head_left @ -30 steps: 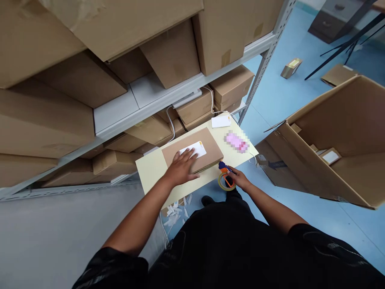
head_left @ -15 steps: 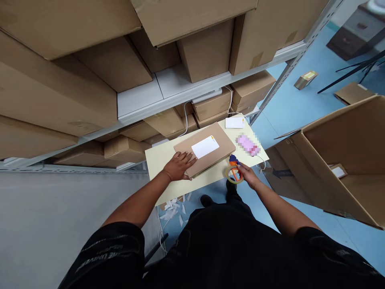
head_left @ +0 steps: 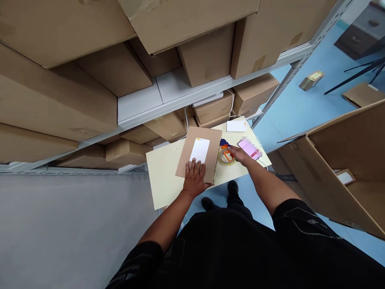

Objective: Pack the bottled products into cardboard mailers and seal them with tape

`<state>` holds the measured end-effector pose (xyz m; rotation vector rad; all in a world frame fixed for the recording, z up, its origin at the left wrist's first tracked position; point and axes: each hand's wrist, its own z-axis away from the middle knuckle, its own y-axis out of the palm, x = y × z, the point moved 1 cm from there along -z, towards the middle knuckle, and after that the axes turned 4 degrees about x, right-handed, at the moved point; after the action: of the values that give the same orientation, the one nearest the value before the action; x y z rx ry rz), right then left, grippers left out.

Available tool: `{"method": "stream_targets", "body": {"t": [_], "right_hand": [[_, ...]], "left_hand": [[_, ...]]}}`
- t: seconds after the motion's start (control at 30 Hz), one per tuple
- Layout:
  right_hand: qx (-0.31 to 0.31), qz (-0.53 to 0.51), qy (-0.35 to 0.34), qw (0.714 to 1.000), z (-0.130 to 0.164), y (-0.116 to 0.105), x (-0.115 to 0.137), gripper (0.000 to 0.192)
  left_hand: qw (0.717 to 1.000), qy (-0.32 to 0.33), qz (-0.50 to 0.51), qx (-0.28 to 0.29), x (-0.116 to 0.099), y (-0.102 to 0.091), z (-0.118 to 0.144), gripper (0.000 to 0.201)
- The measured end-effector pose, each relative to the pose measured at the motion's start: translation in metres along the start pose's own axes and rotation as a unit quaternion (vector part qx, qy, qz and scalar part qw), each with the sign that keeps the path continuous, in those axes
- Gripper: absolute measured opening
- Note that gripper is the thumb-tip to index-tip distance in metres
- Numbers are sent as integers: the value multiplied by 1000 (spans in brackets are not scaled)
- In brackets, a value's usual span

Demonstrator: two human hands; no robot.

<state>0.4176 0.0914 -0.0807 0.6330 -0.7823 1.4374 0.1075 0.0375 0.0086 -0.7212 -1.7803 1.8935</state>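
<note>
A flat brown cardboard box point(head_left: 192, 138) with a white label point(head_left: 199, 150) lies on the pale yellow table point(head_left: 164, 172). My left hand point(head_left: 195, 178) rests on the box's near end, its fingers spread and their tips over the label's lower edge. Just right of the box, my right hand point(head_left: 238, 153) grips an orange and blue tape dispenser point(head_left: 227, 155) loaded with a roll of tape. A phone point(head_left: 249, 149) with a pink screen, partly pixelated, lies beyond my right hand. Farther back on the table is a stack of white labels point(head_left: 236, 126).
Metal shelving point(head_left: 210, 88) packed with cardboard boxes rises behind the table. At right stands a large open carton point(head_left: 319, 168) with a small labelled box point(head_left: 345, 176) inside. Another small box point(head_left: 311, 80) sits on the blue floor. A white cable runs behind the labels.
The box has turned on the table so that its long side points away from me. My left hand shifted right with it. My right hand brought the tape dispenser left and farther forward, beside the box.
</note>
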Motion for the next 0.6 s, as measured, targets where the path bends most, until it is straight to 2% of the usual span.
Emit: {"method": "stream_targets", "body": {"t": [0.13, 0.27, 0.47, 0.6], "right_hand": [[-8, -22, 0, 1000, 9, 2, -2, 64], [-7, -40, -5, 999, 28, 13, -20, 66], [58, -115, -32, 991, 93, 52, -81, 69], [68, -91, -42, 993, 141, 73, -125, 69]], "left_hand": [[1000, -8, 7, 20, 0, 1, -3, 110], [999, -22, 13, 44, -4, -2, -6, 112], [997, -42, 18, 59, -11, -6, -14, 107], [997, -40, 23, 56, -15, -8, -16, 107]]}}
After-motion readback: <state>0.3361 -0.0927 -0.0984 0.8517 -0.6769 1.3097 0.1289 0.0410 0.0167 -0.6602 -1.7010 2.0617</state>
